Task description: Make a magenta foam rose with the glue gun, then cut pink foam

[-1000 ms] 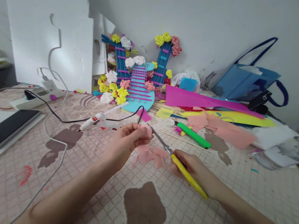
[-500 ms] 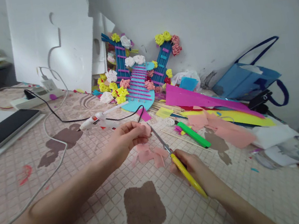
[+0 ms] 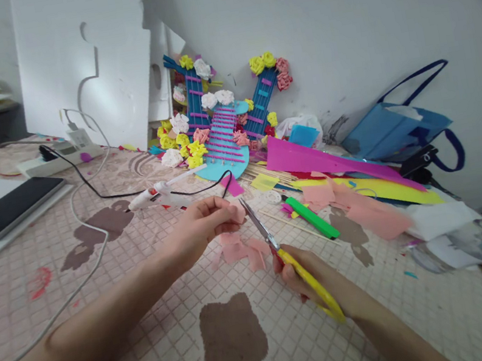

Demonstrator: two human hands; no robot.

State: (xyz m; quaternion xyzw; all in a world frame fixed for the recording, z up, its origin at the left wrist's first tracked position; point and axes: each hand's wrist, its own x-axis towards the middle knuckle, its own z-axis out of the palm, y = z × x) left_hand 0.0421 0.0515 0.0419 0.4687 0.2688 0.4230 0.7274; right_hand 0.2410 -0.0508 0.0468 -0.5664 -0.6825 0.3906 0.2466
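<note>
Between the fingertips of my left hand [image 3: 210,219] is a small piece of pink paper [image 3: 237,212]. My right hand [image 3: 309,274] is closed round the yellow handles of a pair of scissors [image 3: 261,225]. Its metal blades point up and away, slightly parted, with the tips beside the pink piece; I cannot tell whether they touch it. Below my left hand, several cut pink scraps [image 3: 239,253] lie on the patterned tablecloth [image 3: 170,340]. Farther back stands a craft piece [image 3: 224,137] of blue and purple strips with yellow, white and pink paper flowers.
A white hot glue gun [image 3: 151,196] with its black cord lies left of centre. A green box cutter [image 3: 310,217], thin sticks and coloured paper sheets [image 3: 334,162] spread to the right. A phone [image 3: 9,207] and a power strip [image 3: 57,160] are at left; a blue bag [image 3: 398,126] is far right.
The scissors have opened a little, and their handle end has swung slightly right and down in my right hand. My left hand with the pink piece has barely moved.
</note>
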